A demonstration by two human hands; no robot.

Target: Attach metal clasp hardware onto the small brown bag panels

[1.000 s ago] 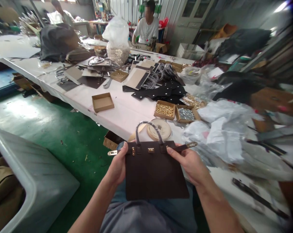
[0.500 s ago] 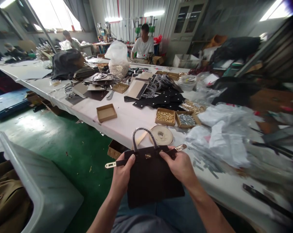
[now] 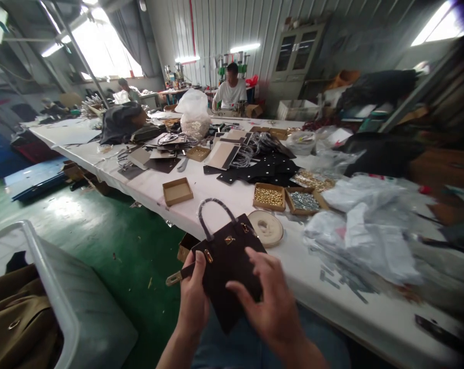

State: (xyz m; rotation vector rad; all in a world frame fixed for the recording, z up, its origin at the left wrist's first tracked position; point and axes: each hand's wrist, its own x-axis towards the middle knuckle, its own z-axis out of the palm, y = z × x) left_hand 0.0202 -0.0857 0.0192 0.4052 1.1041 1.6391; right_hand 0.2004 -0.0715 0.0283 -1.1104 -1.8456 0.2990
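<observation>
Over my lap tilts a dark brown handbag panel (image 3: pixel 232 271) with a plastic-wrapped top handle (image 3: pixel 216 202). A gold turn-lock (image 3: pixel 229 239) sits near its upper edge, with a gold fitting to either side. My left hand (image 3: pixel 193 297) grips the panel's left edge, thumb on the front by a strap with a gold metal end (image 3: pixel 174 278). Slightly blurred, my right hand (image 3: pixel 270 297) is in front of the panel's right part, thumb and fingers spread, holding nothing; whether it touches the panel I cannot tell.
Beyond the panel, a roll of cream tape (image 3: pixel 272 233) lies on the white table (image 3: pixel 220 192). Small boxes hold gold pieces (image 3: pixel 269 196) and silver pieces (image 3: pixel 304 200). Another shallow cardboard box (image 3: pixel 178 192) is left of them. A grey bin (image 3: pixel 89 302) stands at left; a person (image 3: pixel 230 92) sits across the table.
My right hand has let go of the panel's upper right and moved down with fingers spread. The panel has tilted, its gold side fittings now showing. The view has shifted upward and left.
</observation>
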